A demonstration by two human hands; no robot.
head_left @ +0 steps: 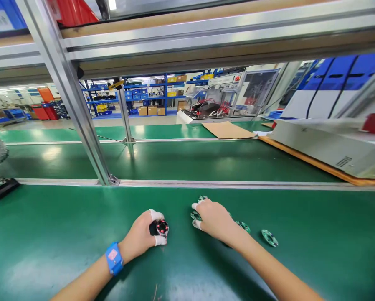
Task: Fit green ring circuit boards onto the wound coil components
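Observation:
My left hand (140,234) is closed around a small round motor-like part (163,228), black with pinkish-red spots and a silvery rim. White covers are on its thumb and finger, and a blue wrist strap (114,258) is on that arm. To the right, my right hand (217,218) has its white-covered thumb and finger on either side of a green ring-shaped circuit board (195,215). Just beyond its fingers lies another green ring (203,197). One more green ring board (244,226) shows beside the wrist, partly hidden, and a separate one (265,234) lies farther right.
The green work surface (65,217) ends at a metal rail (206,184). An aluminium post (77,100) rises at left, under an overhead beam (206,42). A grey machine housing (319,146) stands behind at right, near a cardboard sheet (228,130). A black-based object (1,192) sits at far left.

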